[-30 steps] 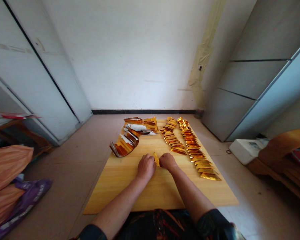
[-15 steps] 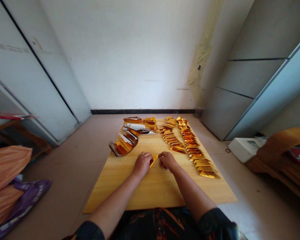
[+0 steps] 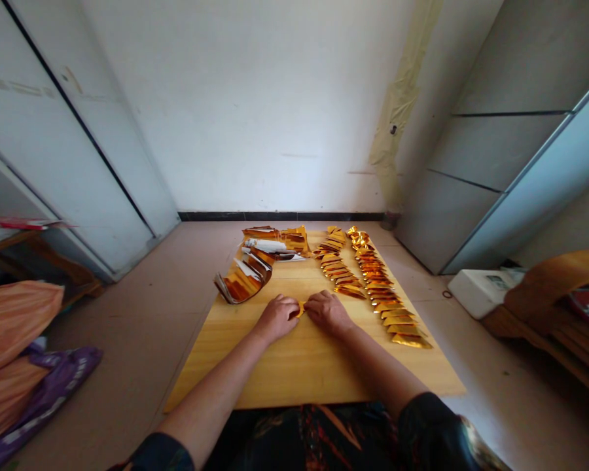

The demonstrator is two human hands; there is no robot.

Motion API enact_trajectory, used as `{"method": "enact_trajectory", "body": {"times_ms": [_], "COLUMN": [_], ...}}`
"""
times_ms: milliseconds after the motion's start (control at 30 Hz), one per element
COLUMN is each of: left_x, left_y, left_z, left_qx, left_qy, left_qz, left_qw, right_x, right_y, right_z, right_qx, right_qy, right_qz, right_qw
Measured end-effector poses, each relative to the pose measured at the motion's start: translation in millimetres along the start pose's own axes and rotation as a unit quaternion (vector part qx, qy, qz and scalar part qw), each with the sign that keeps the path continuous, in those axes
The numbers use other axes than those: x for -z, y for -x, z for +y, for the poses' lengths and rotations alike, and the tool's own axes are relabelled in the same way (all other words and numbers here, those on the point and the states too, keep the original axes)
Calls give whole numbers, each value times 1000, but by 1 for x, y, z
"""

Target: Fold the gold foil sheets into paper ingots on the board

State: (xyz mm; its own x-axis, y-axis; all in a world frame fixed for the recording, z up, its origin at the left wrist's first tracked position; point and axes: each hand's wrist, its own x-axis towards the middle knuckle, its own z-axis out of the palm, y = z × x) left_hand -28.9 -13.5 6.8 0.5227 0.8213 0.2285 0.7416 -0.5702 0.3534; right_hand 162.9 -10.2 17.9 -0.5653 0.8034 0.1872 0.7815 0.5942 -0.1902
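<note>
Between my two hands, a small piece of gold foil paper [image 3: 301,309] lies low over the wooden board [image 3: 294,373], mostly hidden by fingers. My left hand [image 3: 277,316] has its fingers curled closed on the paper's left side. On the right side, my right hand [image 3: 328,310] pinches it, thumb and fingers together. Behind my left hand is a curled stack of gold sheets [image 3: 248,282] with white backs. Folded gold paper pieces [image 3: 342,273] lie in an overlapping row beyond my right hand. Farther right runs a longer row of folded gold pieces [image 3: 385,296].
At the board's back left are more gold sheets [image 3: 294,240] and a white roll [image 3: 265,246]. Orange and purple bags [image 3: 24,340] sit on the floor at left. A white box [image 3: 478,291] and wooden furniture [image 3: 544,314] stand at right, near a grey refrigerator [image 3: 471,176].
My right hand has moved slightly left, closer to my left hand. Less of the gold paper shows between them. The stacks and rows stay in place.
</note>
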Motion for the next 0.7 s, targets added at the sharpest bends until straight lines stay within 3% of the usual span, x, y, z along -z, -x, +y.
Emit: {"method": "enact_trajectory", "body": {"times_ms": [200, 500, 700], "left_x": [4, 10, 11], "left_y": [0, 3, 4], "left_z": [-4, -3, -5], "left_qx": [-57, -64, -64], "left_qy": [-23, -4, 12], "left_qz": [-21, -30, -40], "left_qw": [998, 997, 997], "right_x": [-3, -3, -6], "right_y": [-2, -8, -13], "right_z": [-5, -12, -3], "right_qx": [-5, 13, 79], "right_qy": [31, 46, 102], "right_qz": [-5, -27, -51], "right_qw": [999, 998, 990]}}
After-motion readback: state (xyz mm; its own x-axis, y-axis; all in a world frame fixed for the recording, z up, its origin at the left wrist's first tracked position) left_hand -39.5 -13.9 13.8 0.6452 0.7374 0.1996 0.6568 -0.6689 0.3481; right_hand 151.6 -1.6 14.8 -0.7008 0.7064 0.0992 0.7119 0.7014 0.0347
